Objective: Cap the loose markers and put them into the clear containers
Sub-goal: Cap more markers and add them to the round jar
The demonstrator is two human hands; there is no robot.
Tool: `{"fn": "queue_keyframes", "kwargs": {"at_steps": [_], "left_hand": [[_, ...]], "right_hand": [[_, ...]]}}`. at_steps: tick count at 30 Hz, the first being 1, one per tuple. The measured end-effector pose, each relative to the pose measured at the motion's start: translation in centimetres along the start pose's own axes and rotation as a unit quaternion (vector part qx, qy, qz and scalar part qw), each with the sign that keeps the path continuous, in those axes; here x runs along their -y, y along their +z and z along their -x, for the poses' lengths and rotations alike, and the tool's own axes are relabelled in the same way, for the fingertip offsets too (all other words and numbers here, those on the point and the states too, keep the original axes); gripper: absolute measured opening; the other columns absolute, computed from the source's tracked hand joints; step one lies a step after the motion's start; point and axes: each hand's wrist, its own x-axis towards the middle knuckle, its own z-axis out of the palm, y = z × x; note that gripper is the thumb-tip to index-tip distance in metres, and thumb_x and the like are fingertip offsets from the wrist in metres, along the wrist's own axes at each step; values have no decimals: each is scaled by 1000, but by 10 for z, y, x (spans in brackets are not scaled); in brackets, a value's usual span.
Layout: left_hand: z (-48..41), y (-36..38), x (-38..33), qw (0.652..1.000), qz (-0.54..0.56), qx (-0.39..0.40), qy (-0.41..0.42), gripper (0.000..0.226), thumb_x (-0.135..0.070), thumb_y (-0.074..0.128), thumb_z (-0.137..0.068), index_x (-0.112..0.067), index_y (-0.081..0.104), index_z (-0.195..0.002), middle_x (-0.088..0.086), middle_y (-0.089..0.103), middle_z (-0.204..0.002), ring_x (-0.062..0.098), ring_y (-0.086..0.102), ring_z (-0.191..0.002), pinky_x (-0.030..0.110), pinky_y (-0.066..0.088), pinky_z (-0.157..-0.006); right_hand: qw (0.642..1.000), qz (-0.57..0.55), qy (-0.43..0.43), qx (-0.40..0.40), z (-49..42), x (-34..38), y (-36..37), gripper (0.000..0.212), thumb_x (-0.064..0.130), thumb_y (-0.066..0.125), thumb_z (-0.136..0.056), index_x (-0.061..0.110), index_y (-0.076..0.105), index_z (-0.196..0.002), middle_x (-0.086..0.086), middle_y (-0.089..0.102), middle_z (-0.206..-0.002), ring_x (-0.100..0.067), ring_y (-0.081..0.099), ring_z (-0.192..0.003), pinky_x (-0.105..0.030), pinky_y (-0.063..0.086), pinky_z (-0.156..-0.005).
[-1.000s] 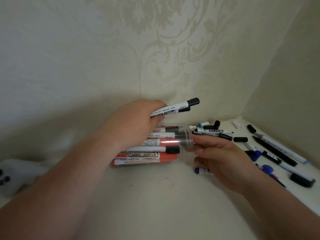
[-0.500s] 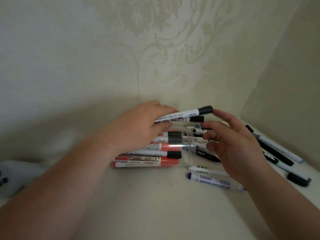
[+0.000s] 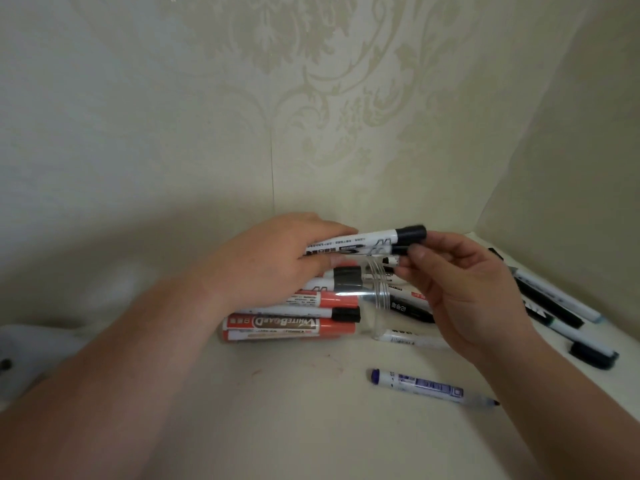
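Half a second ago the right hand (image 3: 474,296) hung just right of the cap ends with its fingers spread. It has now closed in, and its thumb and forefinger pinch the black caps of the two white markers (image 3: 360,243). The left hand (image 3: 273,268) has kept its place, its fingers curled round the barrels of that same pair, which it holds level above the clear container (image 3: 376,289).

The container lies on its side on the bench (image 3: 277,417), near the far corner, with its threaded mouth open to the right. Inside it are red markers (image 3: 332,301) and white ones with black caps, stacked lengthwise with their caps toward the mouth. Both held markers are white with dark print and are capped.

A blue marker (image 3: 420,385) lies uncapped on the bench, near and right of the container. More loose markers (image 3: 554,299) lie further right, beyond the right hand.
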Motion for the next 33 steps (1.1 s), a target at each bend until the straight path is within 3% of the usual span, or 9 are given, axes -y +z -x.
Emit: {"fn": "queue_keyframes", "kwargs": {"at_steps": [3, 5, 8, 13, 20, 29, 31, 33], "left_hand": [[5, 4, -4, 999, -28, 2, -22, 40, -55, 38, -102, -53, 41, -142, -13, 66, -84, 4, 62, -68, 31, 53, -64], [9, 9, -8, 995, -85, -29, -43, 37, -56, 34, -102, -49, 42, -137, -8, 59, -66, 6, 56, -54, 28, 45, -50], [11, 15, -15, 988, -109, -86, -72, 32, -56, 30, -103, -40, 45, -126, -5, 56, -62, 11, 56, -52, 33, 46, -48], [11, 15, -16, 985, -17, -125, -115, 31, -61, 28, -102, -36, 48, -104, -2, 64, -68, 16, 63, -58, 44, 55, -60], [12, 13, -23, 982, 20, -132, -135, 34, -61, 28, -101, -34, 50, -100, -5, 70, -80, 13, 68, -66, 45, 58, -65], [13, 19, -26, 981, 8, -154, -116, 35, -59, 31, -101, -30, 46, -89, -1, 66, -71, 17, 63, -60, 45, 54, -59], [13, 22, -25, 980, -15, -167, -106, 34, -56, 31, -102, -28, 42, -85, -4, 60, -71, 18, 59, -62, 41, 48, -56], [15, 23, -33, 971, -88, -220, -28, 33, -48, 35, -103, -24, 37, -81, -6, 47, -73, 21, 48, -67, 37, 35, -58]], "right_hand": [[985, -22, 9, -170, -6, 2, -16, 4, 0, 64, -93, 3, 65, -90, -5, 67, -64, -15, 63, -59, -22, 55, -55], [971, -5, 18, -237, -7, 0, -28, 9, 3, 62, -94, 5, 62, -85, -4, 62, -59, -15, 58, -55, -22, 52, -50], [967, 20, 21, -253, -6, -3, -27, 13, 2, 59, -94, 5, 59, -82, -10, 63, -64, -16, 60, -50, -25, 54, -49], [954, -35, 34, -296, -9, -2, -27, 14, 1, 56, -96, 6, 54, -83, -14, 63, -70, -19, 65, -54, -30, 60, -57], [964, -16, 55, -261, -9, -2, -26, 15, -1, 56, -95, 2, 52, -82, -15, 60, -69, -18, 64, -54, -30, 60, -56], [970, -31, 141, -197, -22, -10, -36, 4, 0, 57, -98, -3, 59, -99, -10, 65, -69, -14, 69, -54, -24, 58, -53], [969, -19, 164, -186, -21, -5, -36, 9, 2, 58, -98, -2, 60, -91, -6, 64, -59, -11, 66, -49, -22, 57, -50], [969, 1, 172, -177, -22, -2, -35, 12, 5, 58, -99, 0, 61, -88, -4, 63, -51, -9, 62, -45, -21, 55, -48]]}}
